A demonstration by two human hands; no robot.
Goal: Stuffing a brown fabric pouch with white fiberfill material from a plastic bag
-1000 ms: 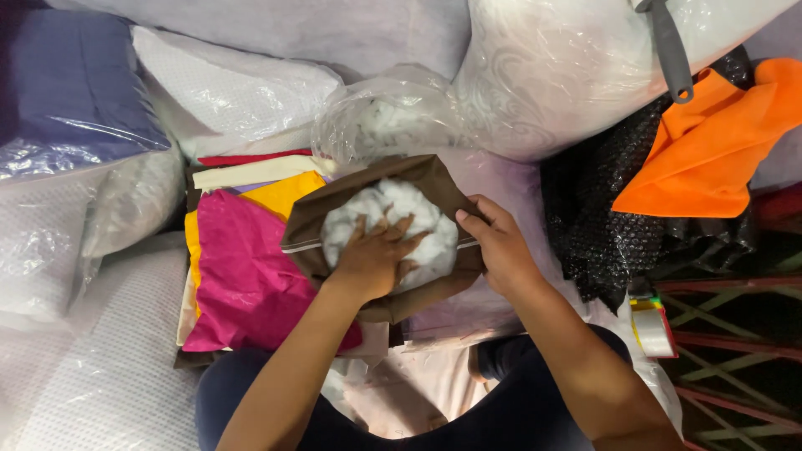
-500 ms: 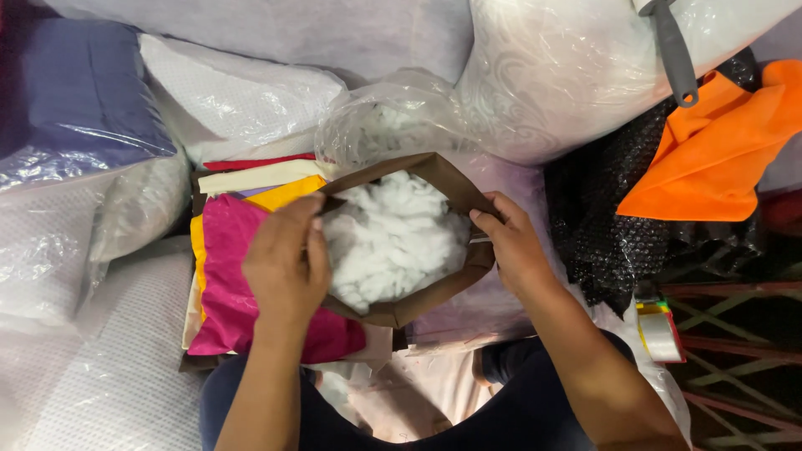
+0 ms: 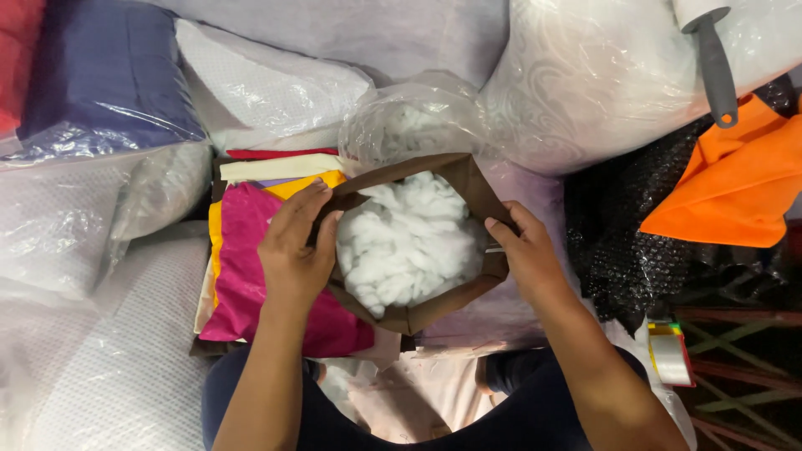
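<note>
A brown fabric cover [image 3: 434,313] lies open in front of me, stuffed with white fibre filling [image 3: 409,242]. My left hand [image 3: 294,246] grips the cover's left rim, fingers curled over the edge. My right hand [image 3: 526,250] holds the right rim, thumb on the inside. Both hands spread the opening wide. Just behind the cover sits a clear plastic bag [image 3: 409,125] with more white filling inside.
A stack of folded fabrics, magenta [image 3: 242,276] on top with yellow, cream and red under it, lies left of the cover. Plastic-wrapped pillows [image 3: 109,92] surround the spot. Orange cloth [image 3: 735,179], black mesh fabric [image 3: 626,225] and a tape roll [image 3: 670,355] are at right.
My left hand came out of the filling, rose over the magenta fabric, then took hold of the cover's left rim. My right hand stayed on the right rim.
</note>
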